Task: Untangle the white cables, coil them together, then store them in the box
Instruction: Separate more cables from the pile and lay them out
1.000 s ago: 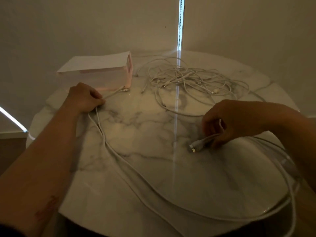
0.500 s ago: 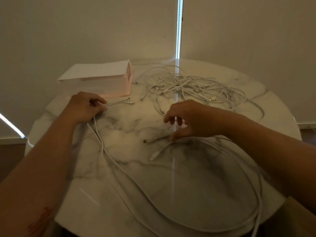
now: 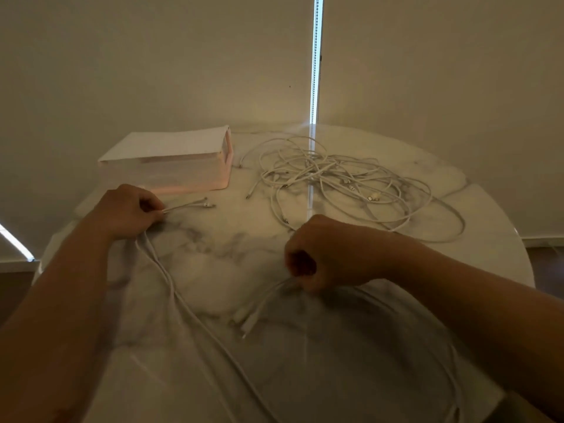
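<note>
White cables [image 3: 183, 303], run side by side, lie in a wide loop on the marble table [image 3: 229, 245], reaching its near edge. The left hand [image 3: 128, 210] pinches one end, with plugs pointing toward the box [image 3: 171, 169]. The right hand [image 3: 329, 254], curled into a fist, grips the other end. The translucent box stands far left, lid on, contents indistinct. A tangled pile [image 3: 335, 178] of cables lies far right. Bare marble separates the hands.
</note>
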Demonstrator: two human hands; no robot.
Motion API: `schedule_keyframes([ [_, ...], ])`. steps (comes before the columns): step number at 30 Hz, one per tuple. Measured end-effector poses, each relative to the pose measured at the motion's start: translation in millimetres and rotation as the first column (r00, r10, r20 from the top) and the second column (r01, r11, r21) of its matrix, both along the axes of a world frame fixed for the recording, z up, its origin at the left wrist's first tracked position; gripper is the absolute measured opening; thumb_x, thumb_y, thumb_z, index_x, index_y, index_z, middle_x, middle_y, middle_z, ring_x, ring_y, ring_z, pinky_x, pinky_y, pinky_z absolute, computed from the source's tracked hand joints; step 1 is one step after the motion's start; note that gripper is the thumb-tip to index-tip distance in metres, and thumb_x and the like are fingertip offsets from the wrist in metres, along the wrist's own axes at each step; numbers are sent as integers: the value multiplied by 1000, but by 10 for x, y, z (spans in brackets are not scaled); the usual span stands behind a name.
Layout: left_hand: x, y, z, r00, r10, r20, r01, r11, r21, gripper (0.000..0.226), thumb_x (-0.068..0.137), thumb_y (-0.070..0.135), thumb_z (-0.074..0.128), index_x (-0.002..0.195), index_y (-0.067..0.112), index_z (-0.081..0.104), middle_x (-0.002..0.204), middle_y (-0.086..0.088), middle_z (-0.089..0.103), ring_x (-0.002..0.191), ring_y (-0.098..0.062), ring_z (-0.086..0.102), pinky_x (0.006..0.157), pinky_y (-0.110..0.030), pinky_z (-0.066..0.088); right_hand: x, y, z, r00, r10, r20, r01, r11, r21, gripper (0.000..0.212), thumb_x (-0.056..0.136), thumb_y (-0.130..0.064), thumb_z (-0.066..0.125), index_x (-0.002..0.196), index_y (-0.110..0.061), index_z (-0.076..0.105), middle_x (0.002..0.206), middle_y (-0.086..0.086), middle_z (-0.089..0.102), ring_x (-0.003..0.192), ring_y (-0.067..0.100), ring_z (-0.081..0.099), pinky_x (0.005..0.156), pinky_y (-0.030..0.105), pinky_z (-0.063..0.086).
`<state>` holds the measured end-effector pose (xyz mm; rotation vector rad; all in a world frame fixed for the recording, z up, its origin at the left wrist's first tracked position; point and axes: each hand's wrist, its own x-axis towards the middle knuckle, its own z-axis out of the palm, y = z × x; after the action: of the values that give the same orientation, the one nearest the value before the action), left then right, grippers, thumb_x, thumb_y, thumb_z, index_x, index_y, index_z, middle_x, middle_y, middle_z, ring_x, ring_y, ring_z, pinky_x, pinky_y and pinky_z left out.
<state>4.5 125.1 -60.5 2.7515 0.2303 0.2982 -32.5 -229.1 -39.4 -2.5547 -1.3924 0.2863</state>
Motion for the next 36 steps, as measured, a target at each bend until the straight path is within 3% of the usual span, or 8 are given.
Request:
schedule_keyframes([
  [7,50,8,-24,993,115,13,-116,992,54,20,79,13,74,99,11,72,96,-12,71,87,-29,61,82,-34,43,248,15,-50,998,-53,23,42,945,326,13,86,-24,73,92,-13,76,86,-3,73,75,6,63,72,13,48],
  [12,134,-523,98,967,-132,219,134,991,6,13,82,25,76,92,20,72,92,3,67,77,-16,62,75,-27,45,419,-283,-173,982,-189,15,169,909,380,8,84,-20,74,88,-14,78,77,-7,72,65,-1,59,64,5,41],
  [16,303,-1178,151,890,-437,132,442,897,-5,6,83,22,74,89,21,75,86,8,70,75,-7,64,71,-23,51,486,-414,-205,964,-263,35,215,851,479,1,81,-17,77,81,-18,78,60,-24,57,59,-8,56,61,5,37],
  [21,733,-1674,108,818,-568,93,562,823,86,31,89,21,68,119,18,64,111,6,58,82,-9,55,80,-25,43,538,-418,-275,949,-314,38,247,811,531,3,80,-20,76,80,-18,78,59,-18,59,59,-1,57,59,7,39],
  [28,883,-1774,86,857,-486,170,499,865,-42,8,85,20,74,90,14,75,81,7,67,70,2,55,69,-17,42,614,-478,-261,759,-641,-118,549,532,645,45,88,-16,67,132,-19,56,60,-9,57,61,4,56,72,15,46],
  [30,871,-1701,107,883,-390,260,431,894,-124,4,87,19,71,88,17,73,80,11,65,74,-2,57,72,-17,44,628,-507,-248,724,-682,-102,590,535,605,31,91,-21,64,122,-16,65,59,-7,61,67,10,62,86,31,51],
  [33,841,-1555,161,901,-213,378,327,906,-268,4,89,21,68,86,21,71,80,11,67,76,-9,62,71,-15,46,639,-519,-244,703,-708,-73,616,555,559,17,93,-24,61,94,-17,77,55,-9,60,52,4,58,78,32,55],
  [36,789,-1443,211,892,-108,439,299,868,-396,8,92,21,65,87,16,70,79,3,70,71,-14,62,72,-30,51,643,-522,-243,674,-736,-57,659,565,496,17,92,-27,61,89,-23,77,62,-12,57,62,13,63,76,36,57],
])
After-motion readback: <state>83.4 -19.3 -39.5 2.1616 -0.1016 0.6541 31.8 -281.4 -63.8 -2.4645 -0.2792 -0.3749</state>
